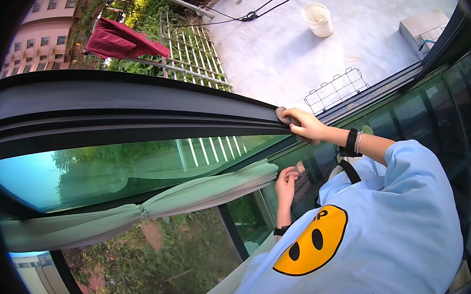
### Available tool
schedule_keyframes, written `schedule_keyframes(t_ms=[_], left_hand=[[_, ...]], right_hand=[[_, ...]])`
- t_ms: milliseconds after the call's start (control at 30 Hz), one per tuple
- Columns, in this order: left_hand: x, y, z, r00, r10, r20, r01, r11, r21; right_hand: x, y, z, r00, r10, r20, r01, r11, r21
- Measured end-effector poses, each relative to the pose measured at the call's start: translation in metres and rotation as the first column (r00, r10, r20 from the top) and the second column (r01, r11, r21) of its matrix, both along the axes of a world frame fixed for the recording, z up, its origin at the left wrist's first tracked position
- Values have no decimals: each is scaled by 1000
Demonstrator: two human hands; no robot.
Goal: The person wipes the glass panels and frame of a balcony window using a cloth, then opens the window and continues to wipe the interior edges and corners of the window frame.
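Observation:
My right hand [305,125], with a black band and bracelets at the wrist, is closed on a grey-brown cloth [282,112]. It presses the cloth round the end of the dark window frame [133,108]. Below it, beside the end of a pale green curtain [217,190], my left hand [286,183] is raised with its fingers bent together. A small pinkish-brown patch [299,168] shows at those fingertips; whether it is a held thing or a reflection in the glass, I cannot tell. My left forearm is partly hidden behind my light blue shirt [375,235].
Beyond the frame, a white bucket [319,21] stands on a pale floor. A wire rack [339,89] lies by the window track [375,89]. A dark red cloth [124,39] hangs near a white fence [195,50]. Tinted glass [421,116] runs along the right.

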State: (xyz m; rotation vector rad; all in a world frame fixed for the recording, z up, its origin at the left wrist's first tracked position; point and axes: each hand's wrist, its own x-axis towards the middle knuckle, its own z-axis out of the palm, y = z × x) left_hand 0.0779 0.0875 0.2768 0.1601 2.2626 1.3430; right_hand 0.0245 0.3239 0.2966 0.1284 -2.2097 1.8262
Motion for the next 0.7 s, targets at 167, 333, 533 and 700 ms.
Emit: schedule_keyframes(t_ms=[167, 333, 533, 700], left_hand=[[-1, 3, 11, 1000, 15, 7, -16, 999, 30], [-5, 7, 20, 999, 21, -44, -17, 997, 77], [-5, 10, 30, 998, 32, -47, -25, 990, 141], [-1, 8, 24, 999, 2, -43, 3, 992, 124]], right_hand=[[-4, 13, 26, 995, 27, 97, -10, 986, -164], [-15, 23, 82, 987, 116, -112, -158, 842, -516], [-4, 16, 156, 922, 125, -367, -206, 960, -188], [4, 9, 162, 945, 103, -309, -104, 994, 13]])
